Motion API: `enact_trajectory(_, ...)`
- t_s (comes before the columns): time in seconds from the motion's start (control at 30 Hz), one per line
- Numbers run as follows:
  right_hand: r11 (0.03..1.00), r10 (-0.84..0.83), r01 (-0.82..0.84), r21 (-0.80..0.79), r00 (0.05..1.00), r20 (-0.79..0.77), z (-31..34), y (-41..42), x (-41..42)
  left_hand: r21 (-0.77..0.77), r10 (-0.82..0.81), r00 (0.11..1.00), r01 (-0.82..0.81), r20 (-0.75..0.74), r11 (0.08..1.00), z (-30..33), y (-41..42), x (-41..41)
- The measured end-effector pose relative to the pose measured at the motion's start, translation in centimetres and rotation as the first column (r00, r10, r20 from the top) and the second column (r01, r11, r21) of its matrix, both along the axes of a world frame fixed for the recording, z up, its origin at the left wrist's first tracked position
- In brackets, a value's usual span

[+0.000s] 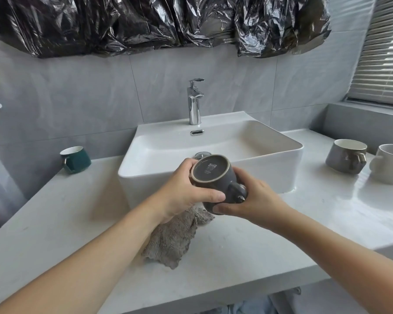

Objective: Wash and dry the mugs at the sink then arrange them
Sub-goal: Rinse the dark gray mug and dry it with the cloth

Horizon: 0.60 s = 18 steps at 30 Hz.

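I hold a dark grey mug (pixel 216 177) tipped with its base toward me, in front of the white sink (pixel 270 168). My left hand (pixel 182 191) grips its left side, thumb across the front. My right hand (pixel 252 200) grips the right side by the handle, fingers under the rim. A grey-brown cloth (pixel 173 239) hangs down from under my left hand onto the counter. A green mug (pixel 76 158) stands on the counter at the left. A grey mug (pixel 345 155) and a white mug (pixel 388 164) stand at the right.
A chrome tap (pixel 195 103) rises behind the basin, with no water running. The pale counter (pixel 66 218) runs along both sides of the sink. Crumpled black plastic (pixel 159 21) covers the wall above. Window blinds (pixel 383 55) are at the far right.
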State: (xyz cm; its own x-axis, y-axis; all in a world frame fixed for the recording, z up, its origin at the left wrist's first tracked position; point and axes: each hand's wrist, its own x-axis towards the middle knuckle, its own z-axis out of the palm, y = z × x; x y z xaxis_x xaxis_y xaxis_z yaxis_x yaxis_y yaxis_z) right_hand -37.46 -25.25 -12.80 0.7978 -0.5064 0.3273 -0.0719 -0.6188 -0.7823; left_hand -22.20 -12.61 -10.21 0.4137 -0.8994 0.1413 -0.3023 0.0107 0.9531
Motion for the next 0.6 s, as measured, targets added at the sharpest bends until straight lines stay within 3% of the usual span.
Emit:
enact_trajectory(0.13, 0.991, 0.003, -0.005, -0.135, 1.000, -0.016, 0.2, 0.0, -0.4, 0.036, -0.032, 0.999, 0.033, -0.006, 0.999, 0.1, 0.4, -0.3)
enact_trajectory(0.3, 0.966, 0.001, -0.012, -0.258, 0.999, -0.043, 0.2, -0.7, -0.6, 0.075, 0.025, 0.983, -0.039, 0.180, 0.996, 0.1, -0.1, -0.5)
enact_trajectory(0.4, 0.963, 0.002, -0.014, -0.268, 0.999, -0.044, 0.1, -0.7, -0.9, 0.053, 0.064, 0.975, -0.077, 0.211, 0.996, 0.0, -0.4, -0.7)
enact_trajectory(0.6, 0.916, -0.155, 0.139, -0.376, 0.988, -0.011, 0.2, -1.2, -2.0, 0.043, 0.203, 0.956, -0.217, 0.213, 0.975, -0.3, -0.6, -0.7)
